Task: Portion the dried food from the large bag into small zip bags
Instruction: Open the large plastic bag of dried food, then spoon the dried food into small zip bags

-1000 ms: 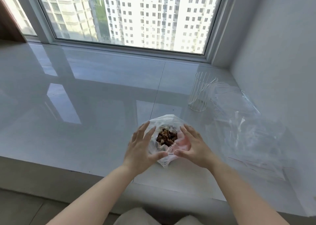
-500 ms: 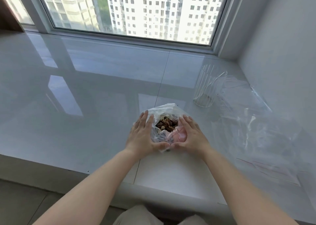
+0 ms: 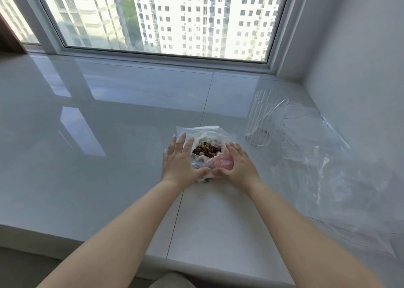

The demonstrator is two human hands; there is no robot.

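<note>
1. Centrally on the desk (image 3: pixel 109 156), the large bag (image 3: pixel 203 134) sits open-mouthed, brown dried food (image 3: pixel 207 151) showing.
2. Left hand (image 3: pixel 178 163) and right hand (image 3: pixel 237 166) cup its sides, fingers straight, thumbs nearly meeting.
3. Clear small zip bags (image 3: pixel 323 167) and a clear cup (image 3: pixel 262 121) lie right.
4. No writing is legible.

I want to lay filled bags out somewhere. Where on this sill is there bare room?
The widest bare patch lies left of the left hand, running to the window frame. Another lies between the food bag and the window. The right is crowded: clear cup and loose plastic bags up to the wall.
</note>
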